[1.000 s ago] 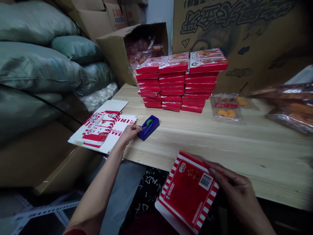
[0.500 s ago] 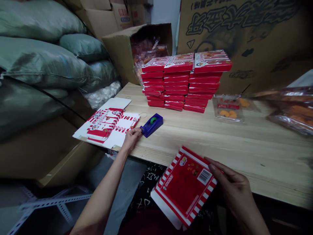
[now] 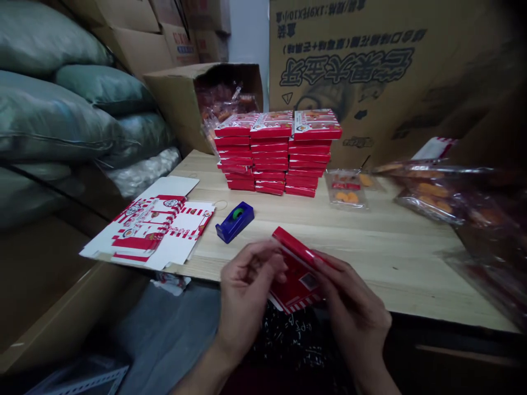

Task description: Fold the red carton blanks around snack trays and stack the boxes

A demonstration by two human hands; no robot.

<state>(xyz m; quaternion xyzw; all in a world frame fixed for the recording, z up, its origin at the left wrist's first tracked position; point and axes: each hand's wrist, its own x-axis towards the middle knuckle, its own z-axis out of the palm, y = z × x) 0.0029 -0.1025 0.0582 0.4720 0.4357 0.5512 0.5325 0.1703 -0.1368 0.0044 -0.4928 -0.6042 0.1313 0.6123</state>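
— When reading from the left, what first?

— Flat printed cartons (image 3: 140,222), overlapping at the left end of the table (image 3: 366,241). Just right of them, a blue tape dispenser (image 3: 235,224) with a green roll, untouched.

— And from there to the left hand (image 3: 247,288)?

— A little farther right, nearer the body. Fingers curled inward, in a narrow shape, tips close against the left part of the red box (image 3: 293,277).

— Pinching anything?

— Impossible to tell; too blurred around the tips.

— And behind?

— Three stacks of red boxes (image 3: 272,159), toward the far side of the table, well apart from both hands.

— Back to the red box, then. Lying which way?

— Immediately right of the left hand, between both hands, held up near the table's front edge. Tilted, barcode face toward the camera, narrow red side slanting from upper left down to the right hand (image 3: 354,307). Long axis of the whole box uncertain, being partly covered.

— Firmer hold on which side?

— On the right, apparently: clasped at the lower end of that narrow side, with some fingers hidden.

— Most important relation for the coming move?

— Probably left fingertips to upper left part of the box: nearer than the right hand, with support from the opposite side.

— Farther right?

— A clear packet (image 3: 346,192), then clear bags (image 3: 436,203) with orange contents, clear of both hands.
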